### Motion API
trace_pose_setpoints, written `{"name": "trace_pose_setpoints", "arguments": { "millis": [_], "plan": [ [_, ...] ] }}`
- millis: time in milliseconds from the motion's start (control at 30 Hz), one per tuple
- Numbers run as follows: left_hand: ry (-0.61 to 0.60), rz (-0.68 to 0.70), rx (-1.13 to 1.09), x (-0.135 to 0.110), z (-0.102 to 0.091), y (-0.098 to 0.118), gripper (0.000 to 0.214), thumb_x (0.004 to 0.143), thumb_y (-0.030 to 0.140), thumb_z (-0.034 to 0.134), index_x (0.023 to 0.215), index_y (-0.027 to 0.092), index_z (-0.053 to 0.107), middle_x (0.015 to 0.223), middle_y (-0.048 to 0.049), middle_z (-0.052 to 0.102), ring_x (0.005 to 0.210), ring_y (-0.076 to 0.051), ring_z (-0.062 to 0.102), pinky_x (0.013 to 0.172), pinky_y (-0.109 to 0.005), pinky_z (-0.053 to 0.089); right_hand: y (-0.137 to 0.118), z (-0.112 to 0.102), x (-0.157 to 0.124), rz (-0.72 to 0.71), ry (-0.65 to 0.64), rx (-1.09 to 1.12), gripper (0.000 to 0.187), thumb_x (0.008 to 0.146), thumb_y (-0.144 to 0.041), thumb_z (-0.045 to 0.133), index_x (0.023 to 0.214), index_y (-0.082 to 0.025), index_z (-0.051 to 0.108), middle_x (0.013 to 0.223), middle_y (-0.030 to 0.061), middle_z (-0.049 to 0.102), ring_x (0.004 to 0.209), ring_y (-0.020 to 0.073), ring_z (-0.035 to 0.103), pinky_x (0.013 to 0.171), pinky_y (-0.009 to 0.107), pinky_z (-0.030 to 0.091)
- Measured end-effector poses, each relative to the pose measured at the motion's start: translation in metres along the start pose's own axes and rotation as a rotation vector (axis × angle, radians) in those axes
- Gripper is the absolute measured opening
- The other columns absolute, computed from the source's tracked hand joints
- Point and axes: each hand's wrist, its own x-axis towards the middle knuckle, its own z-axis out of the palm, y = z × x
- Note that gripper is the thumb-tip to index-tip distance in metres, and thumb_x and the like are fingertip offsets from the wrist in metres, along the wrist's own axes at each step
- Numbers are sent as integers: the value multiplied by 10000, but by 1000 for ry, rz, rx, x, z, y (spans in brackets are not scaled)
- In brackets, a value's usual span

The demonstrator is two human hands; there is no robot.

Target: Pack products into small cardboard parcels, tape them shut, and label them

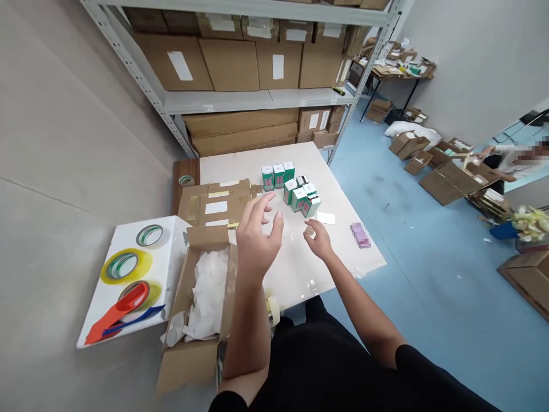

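My left hand is raised over the table, its thumb and fingers curved and apart, holding nothing. To its right, my right hand hovers near the front of the white tabletop. Its fingers are loosely bent with a gap between thumb and index finger, and nothing shows in them. Just beyond both hands stands a cluster of small green and white boxes, some tilted against each other. Behind these, a short row of similar boxes stands upright. A white card lies close to my right hand.
Flattened cardboard lies left on the table. An open carton with white packing paper and a white stand bearing tape rolls sit further left. A shelf of cartons rises behind. Another person is among boxes at right.
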Motion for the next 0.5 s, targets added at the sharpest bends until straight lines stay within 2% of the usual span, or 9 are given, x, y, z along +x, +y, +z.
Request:
{"name": "trace_pose_setpoints", "arguments": {
  "millis": [67,133,267,400,500],
  "plan": [
    [-146,-72,9,6,44,-26,406,989,272,574,1394,249,598,1388,-97,621,1173,-224,659,904,-354,605,33,-11,10,100,-51,12,419,848,-243,656,1265,-211,675,1335,131,648,1258,289,613,1116,494,496],
    [-241,-165,35,4,85,-48,420,984,281,575,1403,261,594,1433,-92,590,1265,-247,618,1000,-395,572,66,-20,21,196,-100,40,476,836,-249,655,1311,-220,652,1353,120,639,1253,288,617,1095,487,513],
    [-455,-300,55,-4,170,-85,494,958,280,587,1452,281,562,1480,-83,567,1340,-260,570,1133,-437,485,126,-32,47,332,-166,92,584,865,-289,634,1444,-248,564,1457,106,587,1322,300,579,1108,490,503],
    [-618,-447,17,-5,254,-124,609,910,281,642,1507,261,524,1546,-103,526,1382,-284,539,1186,-440,418,179,-30,85,412,-268,134,736,872,-315,648,1572,-256,429,1580,110,489,1403,318,523,1145,491,477],
    [-656,-649,-46,-5,309,-159,777,830,281,755,1553,230,477,1583,-145,497,1374,-328,550,1183,-446,397,212,-22,118,429,-345,162,797,866,-300,642,1614,-253,368,1642,104,417,1439,315,495,1176,487,453]
  ]
}}
